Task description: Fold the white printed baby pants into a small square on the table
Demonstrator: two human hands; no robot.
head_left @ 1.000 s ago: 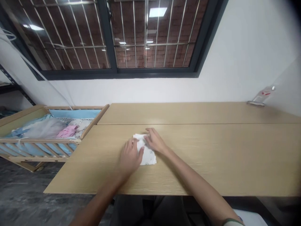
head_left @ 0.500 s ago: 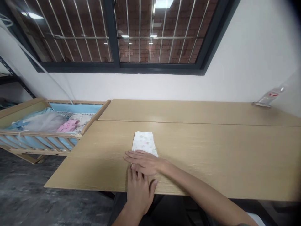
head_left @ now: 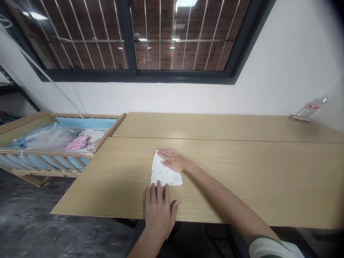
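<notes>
Left hand [head_left: 159, 209], right hand [head_left: 173, 160] on cloth [head_left: 164, 175]

You have two hands in view: left hand [head_left: 159, 211], right hand [head_left: 173, 160]. One cloth [head_left: 163, 175]. Two tables, edge to edge: near table [head_left: 255, 179], far table [head_left: 215, 125]. One crib [head_left: 40, 154], with one pink garment [head_left: 77, 143]. One clear stand [head_left: 307, 111]. One window [head_left: 94, 36].
</notes>
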